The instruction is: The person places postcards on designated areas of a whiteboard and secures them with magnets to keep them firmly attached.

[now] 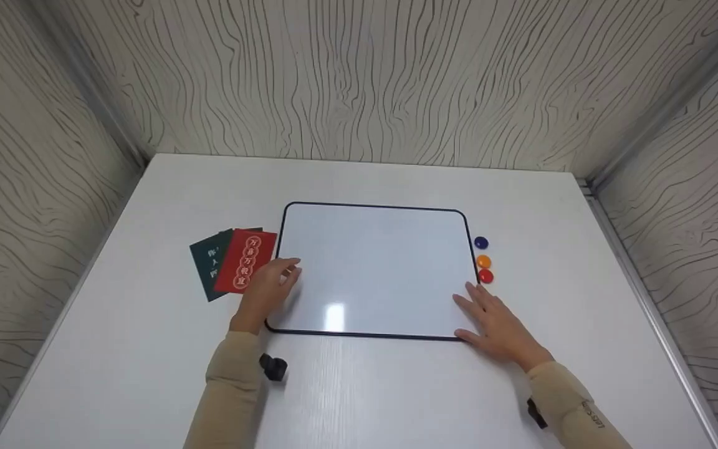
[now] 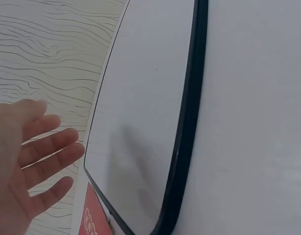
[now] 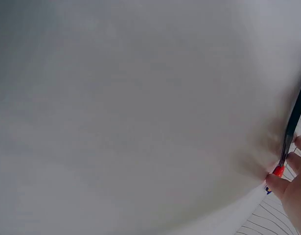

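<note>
A whiteboard with a dark rim lies flat on the white table. Over its left edge hovers my left hand, fingers loosely bent and holding nothing; the left wrist view shows those fingers spread apart, with a shadow on the board. My right hand rests at the board's lower right corner with fingers spread, its fingertips at the dark rim. Just beyond the right edge sit three round magnets in a row: dark blue, orange and red.
A red card with white characters overlaps a dark green card left of the board, close to my left forearm. Wood-grain panels stand behind the table and on both sides. Small black wrist devices hang at my sleeves.
</note>
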A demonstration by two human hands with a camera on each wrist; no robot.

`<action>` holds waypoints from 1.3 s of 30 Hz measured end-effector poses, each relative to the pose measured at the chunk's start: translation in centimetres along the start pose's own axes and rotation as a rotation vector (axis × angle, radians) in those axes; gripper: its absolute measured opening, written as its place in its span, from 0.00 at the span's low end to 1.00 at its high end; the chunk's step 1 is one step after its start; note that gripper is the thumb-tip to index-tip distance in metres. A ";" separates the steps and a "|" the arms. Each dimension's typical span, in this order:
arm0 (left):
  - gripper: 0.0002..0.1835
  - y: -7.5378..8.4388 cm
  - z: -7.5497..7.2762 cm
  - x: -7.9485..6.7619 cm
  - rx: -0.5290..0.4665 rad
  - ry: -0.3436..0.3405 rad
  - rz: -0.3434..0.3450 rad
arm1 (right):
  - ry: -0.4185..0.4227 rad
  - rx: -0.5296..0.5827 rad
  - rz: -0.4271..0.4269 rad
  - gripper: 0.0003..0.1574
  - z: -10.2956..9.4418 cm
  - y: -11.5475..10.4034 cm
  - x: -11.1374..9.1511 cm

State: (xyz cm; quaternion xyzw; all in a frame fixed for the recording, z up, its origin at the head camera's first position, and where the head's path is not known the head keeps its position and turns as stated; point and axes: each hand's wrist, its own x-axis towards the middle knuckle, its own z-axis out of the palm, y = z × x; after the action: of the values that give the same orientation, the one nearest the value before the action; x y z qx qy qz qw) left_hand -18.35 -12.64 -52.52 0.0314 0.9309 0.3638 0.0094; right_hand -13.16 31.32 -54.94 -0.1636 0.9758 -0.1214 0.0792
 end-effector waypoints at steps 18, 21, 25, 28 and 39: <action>0.20 -2.5 -1.6 -0.2 -0.033 -0.002 -0.143 | -0.012 0.049 -0.013 0.49 0.4 0.7 -0.2; 0.20 -3.0 -1.9 -0.3 -0.035 0.008 -0.151 | -0.002 0.065 -0.028 0.50 0.3 0.7 -0.1; 0.20 -3.7 -2.4 -0.6 -0.027 0.034 -0.134 | -0.009 0.085 -0.025 0.51 0.1 0.6 -0.2; 0.19 -4.3 -2.7 -0.6 -0.024 0.036 -0.139 | -0.029 0.090 -0.008 0.52 0.0 0.5 -0.1; 0.22 -5.7 -4.0 -0.9 -0.013 0.046 -0.191 | -0.023 0.095 -0.012 0.51 0.1 0.5 -0.1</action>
State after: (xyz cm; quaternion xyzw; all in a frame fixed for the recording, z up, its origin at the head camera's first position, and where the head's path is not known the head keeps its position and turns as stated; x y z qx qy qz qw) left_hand -17.94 -19.59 -53.51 -0.0661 0.9272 0.3679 0.0230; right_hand -13.21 31.82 -55.20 -0.1670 0.9669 -0.1662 0.0974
